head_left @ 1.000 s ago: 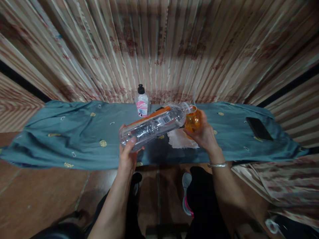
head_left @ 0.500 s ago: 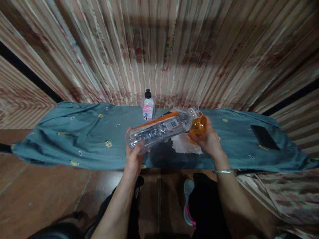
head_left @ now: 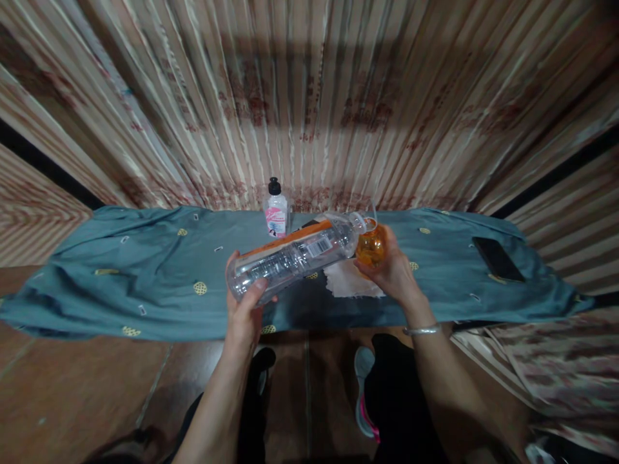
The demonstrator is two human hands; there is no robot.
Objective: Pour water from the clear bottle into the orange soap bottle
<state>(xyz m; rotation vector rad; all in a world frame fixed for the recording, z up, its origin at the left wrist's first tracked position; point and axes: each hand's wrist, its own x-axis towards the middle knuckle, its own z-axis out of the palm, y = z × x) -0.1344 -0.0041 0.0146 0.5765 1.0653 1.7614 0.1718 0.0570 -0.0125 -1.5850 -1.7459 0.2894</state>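
Observation:
My left hand (head_left: 245,308) is closed round the base end of a large clear plastic bottle (head_left: 294,254) with an orange-edged label and a barcode. The bottle is tilted, its neck pointing right and slightly up. Just past the neck, my right hand (head_left: 391,270) grips a rounded, see-through orange cup (head_left: 371,247). The bottle mouth overlaps the cup's upper edge in view; whether they touch, or whether anything flows, I cannot make out. Beneath both lies a torn-edged white cloth or tissue (head_left: 355,283). A dark item behind the bottle is mostly hidden.
A small clear pump-top bottle (head_left: 276,212) with a pink label and black cap stands at the back. A black phone (head_left: 498,259) lies at the right on the blue-green patterned cloth (head_left: 159,277) covering the bench. Striped curtain (head_left: 300,96) hangs close behind.
The camera view has shifted, so everything appears somewhat further left. Both hands keep their holds on the bottle and the cup, with little change in the bottle's tilt.

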